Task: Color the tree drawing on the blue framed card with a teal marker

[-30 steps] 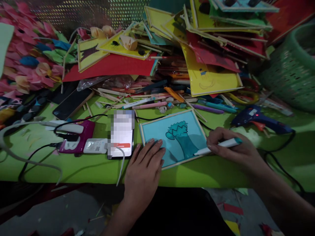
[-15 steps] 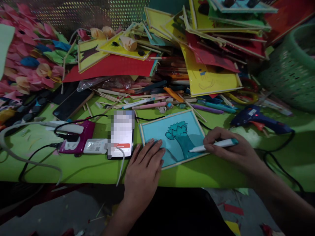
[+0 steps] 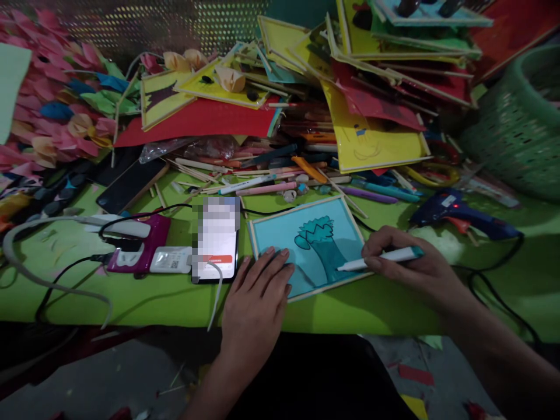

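Observation:
A light-blue sheet point(image 3: 280, 230) edged with thin wooden sticks lies tilted on the green tabletop. On it is a teal tree-like drawing point(image 3: 327, 255), its trunk filled with colour and its jagged top outlined in black. My right hand point(image 3: 405, 262) pinches a white marker point(image 3: 385, 257) with a teal end. The marker's tip rests at the lower right part of the trunk. My left hand point(image 3: 258, 291) lies flat, fingers stretched over the sheet's lower left corner.
Left of the sheet are a lit phone point(image 3: 216, 233) and a magenta power strip point(image 3: 151, 248) with cables. A glue gun point(image 3: 464, 213) lies at right, near a green basket point(image 3: 511, 122). Behind are scattered pens, sticks and stacked framed sheets point(image 3: 380, 143); pink paper flowers point(image 3: 39, 99) are heaped at left.
The view has shifted very slightly. Both hands, the marker and the sheet show almost no movement.

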### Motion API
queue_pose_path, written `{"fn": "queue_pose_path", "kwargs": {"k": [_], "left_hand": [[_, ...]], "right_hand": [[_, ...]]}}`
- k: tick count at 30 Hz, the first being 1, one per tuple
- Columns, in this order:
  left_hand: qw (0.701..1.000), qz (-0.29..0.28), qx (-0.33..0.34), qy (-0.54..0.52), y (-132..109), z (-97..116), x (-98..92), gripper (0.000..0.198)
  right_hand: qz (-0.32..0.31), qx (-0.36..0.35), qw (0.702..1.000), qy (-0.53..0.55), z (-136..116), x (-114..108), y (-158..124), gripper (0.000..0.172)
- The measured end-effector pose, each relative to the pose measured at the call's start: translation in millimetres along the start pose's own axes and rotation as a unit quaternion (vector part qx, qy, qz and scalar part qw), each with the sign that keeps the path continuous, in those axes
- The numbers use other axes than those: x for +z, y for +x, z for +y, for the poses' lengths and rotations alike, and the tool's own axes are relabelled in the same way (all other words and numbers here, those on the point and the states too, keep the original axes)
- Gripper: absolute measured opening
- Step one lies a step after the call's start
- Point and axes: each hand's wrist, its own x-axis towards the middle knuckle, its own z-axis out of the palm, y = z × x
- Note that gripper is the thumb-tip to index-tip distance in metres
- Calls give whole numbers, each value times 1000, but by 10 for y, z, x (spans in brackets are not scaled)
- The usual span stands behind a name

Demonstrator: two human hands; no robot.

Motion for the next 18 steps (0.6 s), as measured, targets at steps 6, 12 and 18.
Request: {"fn": "queue_pose_path", "kwargs": {"k": [6,12,18], "left_hand": [[1000,-1,1,1,11,6,-16,27],[1000,-2,2,3,9,5,-10,27],[1000,-7,2,6,8,3,-3,27]], "right_hand": [[-21,1,1000,10,-6,3,-18,22],[-28,0,1000,-1,-35,11,-23,24],[-27,-4,1000,-3,-69,40,10,28]]}}
